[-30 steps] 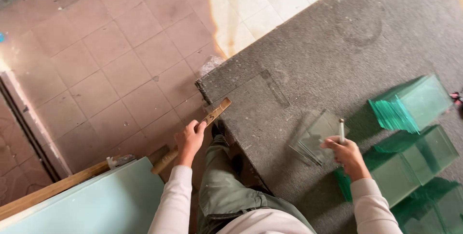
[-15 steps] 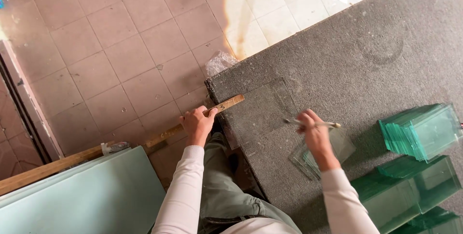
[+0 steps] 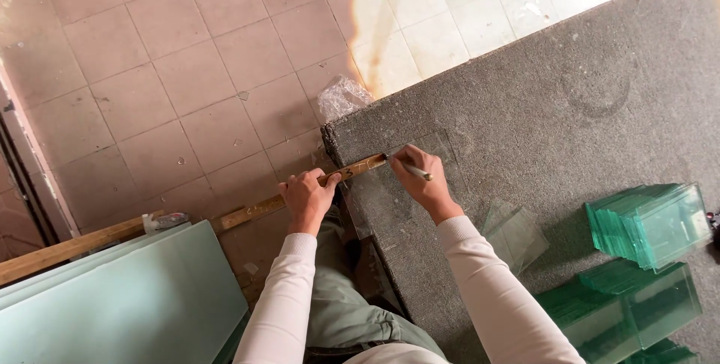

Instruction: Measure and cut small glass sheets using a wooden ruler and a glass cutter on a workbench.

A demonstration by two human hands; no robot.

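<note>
My left hand [image 3: 307,199] grips a long wooden straightedge [image 3: 255,210] whose far end lies on the near left corner of the grey felt-covered table [image 3: 570,94]. My right hand [image 3: 421,178] holds a thin pen-like cutting tool [image 3: 411,169], its tip at the straightedge's end. A clear glass pane [image 3: 420,155] lies flat under both, hard to make out against the felt. A small loose stack of clear glass pieces [image 3: 517,233] rests just right of my right forearm.
Stacks of green-edged cut glass [image 3: 649,225] [image 3: 622,308] sit at the table's right. Large pale green glass sheets [image 3: 120,300] lean at lower left. A crumpled plastic bag [image 3: 342,97] lies on the tiled floor by the table corner.
My right hand moved left from the small glass stack to the straightedge's end, with the tool now tipped down to the pane. The straightedge slid farther onto the table corner.
</note>
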